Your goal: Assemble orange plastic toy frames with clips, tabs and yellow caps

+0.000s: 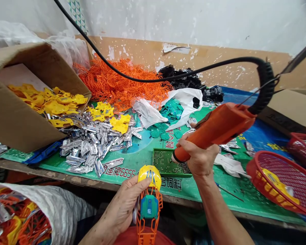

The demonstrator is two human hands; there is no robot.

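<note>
One long green-topped table (140,158), stretching left to right, crowded along its far side. On its left, a cardboard box (17,117) tipped open with yellow pieces (53,102) inside. At near left, in front of the table, a white sack (66,207) holding orange, yellow and silver parts (14,217). Toward the far side, a tangled heap of orange frames (122,81). On the near side of that heap, left of center, a spread of silver pieces (91,149). At near right, a red basket (253,170) with a yellow piece (276,182) inside. Right of center, an orange power tool (219,126) on a black cable (148,81), wrapped in the right hand (204,158), aimed down to the left. Near center, just off the near table edge, the left hand (124,200), thumb and fingers closed on a plastic assembly (149,206) in yellow, orange and green. Below the tool's tip, a green tray (172,175) of small dark bits (185,167), impossible to tell whether touching
</note>
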